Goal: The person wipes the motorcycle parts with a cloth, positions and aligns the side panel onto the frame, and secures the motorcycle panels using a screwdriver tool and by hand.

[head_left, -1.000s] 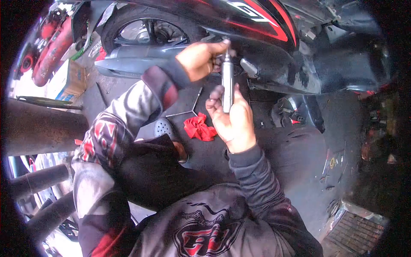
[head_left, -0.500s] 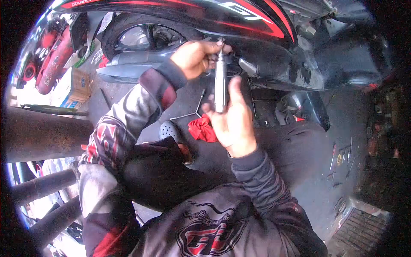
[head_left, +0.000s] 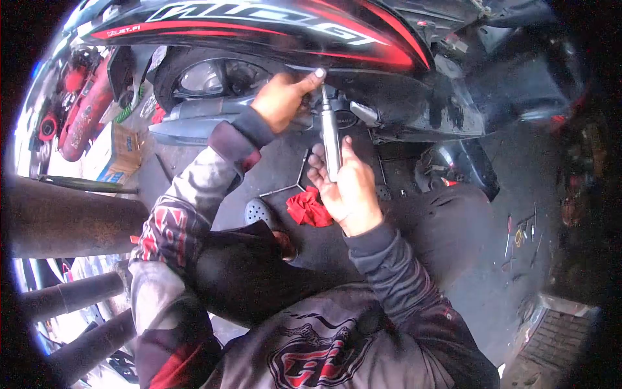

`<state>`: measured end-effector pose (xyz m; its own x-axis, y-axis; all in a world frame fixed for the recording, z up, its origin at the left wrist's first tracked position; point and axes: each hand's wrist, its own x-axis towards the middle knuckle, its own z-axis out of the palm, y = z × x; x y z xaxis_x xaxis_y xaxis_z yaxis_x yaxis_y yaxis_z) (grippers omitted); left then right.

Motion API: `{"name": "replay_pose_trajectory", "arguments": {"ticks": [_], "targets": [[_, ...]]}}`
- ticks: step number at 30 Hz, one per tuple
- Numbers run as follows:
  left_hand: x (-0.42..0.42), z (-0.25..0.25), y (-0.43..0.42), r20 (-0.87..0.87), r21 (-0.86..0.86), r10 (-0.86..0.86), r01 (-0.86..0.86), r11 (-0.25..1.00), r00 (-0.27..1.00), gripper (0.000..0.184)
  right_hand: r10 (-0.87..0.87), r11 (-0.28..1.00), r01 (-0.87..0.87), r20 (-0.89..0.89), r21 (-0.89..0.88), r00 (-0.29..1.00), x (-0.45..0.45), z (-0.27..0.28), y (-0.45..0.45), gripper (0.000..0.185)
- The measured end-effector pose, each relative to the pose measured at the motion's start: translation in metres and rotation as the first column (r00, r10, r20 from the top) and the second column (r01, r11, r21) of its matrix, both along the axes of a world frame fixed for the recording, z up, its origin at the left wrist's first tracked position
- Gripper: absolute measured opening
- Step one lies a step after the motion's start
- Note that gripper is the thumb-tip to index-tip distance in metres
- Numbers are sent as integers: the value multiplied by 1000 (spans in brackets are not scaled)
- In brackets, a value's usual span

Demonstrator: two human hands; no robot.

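Note:
My right hand (head_left: 353, 194) has its fingers round the lower end of a silver hand impact driver (head_left: 331, 136). The thumb lies along its side, and the slim bit points up at the lower edge of the black and red side panel (head_left: 337, 58) of a scooter. Beside that bit is my left hand (head_left: 282, 100). Its thumb reaches to the panel edge by the tip, while the other fingers are curled and partly hidden. Whatever they hold, if anything, cannot be made out.
A red cloth (head_left: 309, 207) and a Y-shaped wrench (head_left: 299, 185) lie on the floor between my legs. Several small tools (head_left: 520, 236) are at the right. On the left stand a cardboard box (head_left: 123, 152) and thick brown pipes (head_left: 71, 220). The scooter wheel (head_left: 223, 76) is behind my left hand.
The driver has moved slightly down and tilts more to the left. My right fingers have closed round its end from an open palm. My left thumb now points out to the panel edge.

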<state>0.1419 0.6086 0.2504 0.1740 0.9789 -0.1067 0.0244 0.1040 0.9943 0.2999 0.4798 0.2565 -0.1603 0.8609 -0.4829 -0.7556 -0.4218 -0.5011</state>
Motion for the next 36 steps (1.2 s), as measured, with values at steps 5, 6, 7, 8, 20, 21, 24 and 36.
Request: {"name": "replay_pose_trajectory", "arguments": {"ticks": [5,6,7,8,20,21,24,36], "targets": [[1,22,0,145,-124,-16,35,992,989,56,63,995,-54,-93,89,994,2,3,6,26],[8,28,-2,291,-132,22,17,991,956,60,-43,996,40,44,75,998,-2,13,2,21],[19,33,-5,301,-101,114,-87,991,947,68,-12,995,6,59,96,998,1,10,5,19],[15,29,-1,293,-102,107,-80,992,950,68,24,993,-32,72,112,997,2,8,6,18],[-10,21,12,50,-103,30,-25,994,998,61,7,994,-22,135,111,991,-20,-10,9,24],[-12,18,12,35,-104,23,-20,994,999,61,-74,982,31,231,187,970,-22,-18,9,25],[6,31,-4,310,-184,13,46,982,951,61,-150,960,55,342,274,928,-24,-39,12,27],[-4,-4,15,31,166,-52,46,985,998,58,-153,951,60,290,304,945,-25,-37,12,30]]}}
